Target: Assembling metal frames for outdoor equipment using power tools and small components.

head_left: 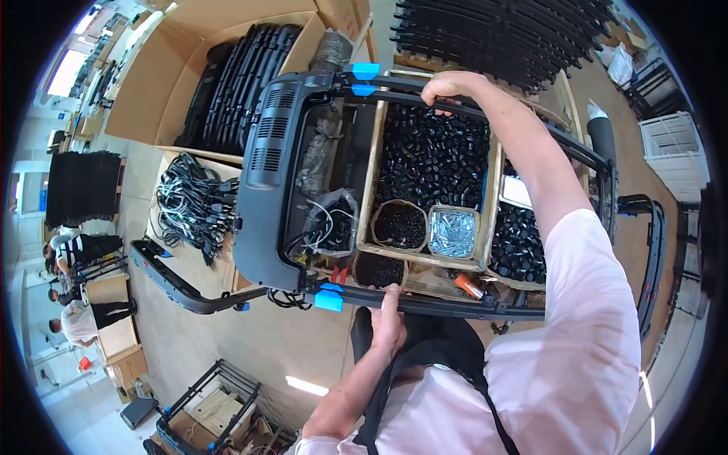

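Observation:
A black metal frame (455, 305) with two long side rails lies across the workbench in front of me. A vented black plastic cover (265, 174) spans its left end, and it looks like a treadmill base. My left hand (388, 327) is closed round the near rail, thumb on top. Reaching across, my right hand (457, 85) grips the far rail, fingers curled over it. Blue pieces (328, 300) sit on both rails close to the cover. Beneath the frame, a wooden bin (369, 167) holds many black plastic parts (434, 155), with silver screws (453, 232) in a small tray.
Bundled black cables (193, 205) lie left of the frame, below a cardboard box (148, 83) of black covers. Stacked black bars (500, 38) stand at the back. An orange-handled object (469, 286) lies under the near rail. Several people (80, 322) are far left.

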### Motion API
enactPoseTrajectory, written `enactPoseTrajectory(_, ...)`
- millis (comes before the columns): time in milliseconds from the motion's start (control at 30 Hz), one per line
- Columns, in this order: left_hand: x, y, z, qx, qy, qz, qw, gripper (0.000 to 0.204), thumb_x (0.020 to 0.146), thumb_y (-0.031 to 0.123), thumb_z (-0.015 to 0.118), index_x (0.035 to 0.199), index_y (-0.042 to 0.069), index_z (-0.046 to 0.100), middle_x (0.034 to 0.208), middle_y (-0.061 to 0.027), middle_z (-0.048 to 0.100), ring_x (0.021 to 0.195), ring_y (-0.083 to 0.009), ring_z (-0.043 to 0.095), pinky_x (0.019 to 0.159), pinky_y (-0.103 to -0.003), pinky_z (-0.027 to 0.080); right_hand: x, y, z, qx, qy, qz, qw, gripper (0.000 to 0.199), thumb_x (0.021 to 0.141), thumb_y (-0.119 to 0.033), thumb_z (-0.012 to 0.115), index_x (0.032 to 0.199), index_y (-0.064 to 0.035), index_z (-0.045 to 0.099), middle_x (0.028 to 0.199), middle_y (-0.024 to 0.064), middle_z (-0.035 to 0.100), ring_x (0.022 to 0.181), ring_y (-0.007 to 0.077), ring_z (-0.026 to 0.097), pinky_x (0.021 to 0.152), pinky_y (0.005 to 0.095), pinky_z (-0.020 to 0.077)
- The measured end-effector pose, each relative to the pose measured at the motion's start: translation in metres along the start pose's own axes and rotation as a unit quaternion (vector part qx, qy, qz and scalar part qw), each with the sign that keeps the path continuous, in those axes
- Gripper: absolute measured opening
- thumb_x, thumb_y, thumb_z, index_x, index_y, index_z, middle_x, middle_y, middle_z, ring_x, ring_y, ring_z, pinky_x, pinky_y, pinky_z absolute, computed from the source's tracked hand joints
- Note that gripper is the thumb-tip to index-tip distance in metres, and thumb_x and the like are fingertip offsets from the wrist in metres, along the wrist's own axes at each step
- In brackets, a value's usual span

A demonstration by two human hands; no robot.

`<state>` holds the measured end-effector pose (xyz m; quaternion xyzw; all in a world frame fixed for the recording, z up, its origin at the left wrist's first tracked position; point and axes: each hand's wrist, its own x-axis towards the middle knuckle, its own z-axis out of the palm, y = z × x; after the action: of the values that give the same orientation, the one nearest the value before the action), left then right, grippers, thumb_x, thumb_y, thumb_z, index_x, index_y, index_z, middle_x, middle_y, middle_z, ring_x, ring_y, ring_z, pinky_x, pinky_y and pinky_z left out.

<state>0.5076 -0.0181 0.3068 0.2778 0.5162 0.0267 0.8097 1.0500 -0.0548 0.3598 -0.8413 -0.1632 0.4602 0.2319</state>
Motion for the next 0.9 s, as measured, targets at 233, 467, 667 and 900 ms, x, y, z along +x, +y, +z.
enactPoseTrajectory(233,-0.006,0.019,-0.014,0.096,-0.039,-0.036,0.994,0.073,0.104,0.045,0.071,0.156,0.008,0.035,0.126,-0.0127,0.067,0.118,-0.0200,0.065,0.097,-0.036,0.050,-0.041,0.041,-0.025,-0.126,0.249,-0.223,0.934,0.074,0.083,-0.046,0.077,0.142,-0.0041,0.065,0.132,0.0226,0.072,0.124,0.0332,0.067,0.107,0.0431,0.0517)
enactPoseTrajectory(467,-0.065,0.092,-0.016,0.561,-0.143,-0.002,0.815,0.042,0.108,0.035,0.064,0.120,-0.004,0.073,0.093,-0.0074,0.074,0.087,-0.0130,0.068,0.083,-0.029,0.056,-0.204,0.177,-0.003,-0.097,0.184,-0.008,0.978,0.026,0.082,-0.028,0.072,0.091,-0.0057,0.079,0.080,0.0123,0.076,0.076,0.0245,0.072,0.074,0.0432,0.0574)
enactPoseTrajectory(667,-0.067,0.084,0.087,0.595,-0.219,0.200,0.747,0.027,0.105,0.023,0.067,0.118,0.000,0.073,0.099,-0.0101,0.076,0.087,-0.0168,0.071,0.081,-0.031,0.057,-0.128,0.350,0.068,-0.128,0.348,0.090,0.924,0.034,0.090,-0.010,0.060,0.116,-0.0171,0.080,0.126,0.0181,0.072,0.117,0.0360,0.071,0.101,0.0472,0.0565)
enactPoseTrajectory(900,0.017,0.015,0.251,0.662,-0.374,0.458,0.460,0.017,0.098,0.017,0.070,0.110,0.004,0.071,0.100,-0.0156,0.071,0.098,-0.0360,0.068,0.087,-0.046,0.054,-0.101,0.367,0.077,-0.158,0.341,0.096,0.922,0.036,0.089,-0.008,0.063,0.120,-0.0156,0.078,0.133,0.0221,0.064,0.122,0.0390,0.067,0.106,0.0468,0.0538)
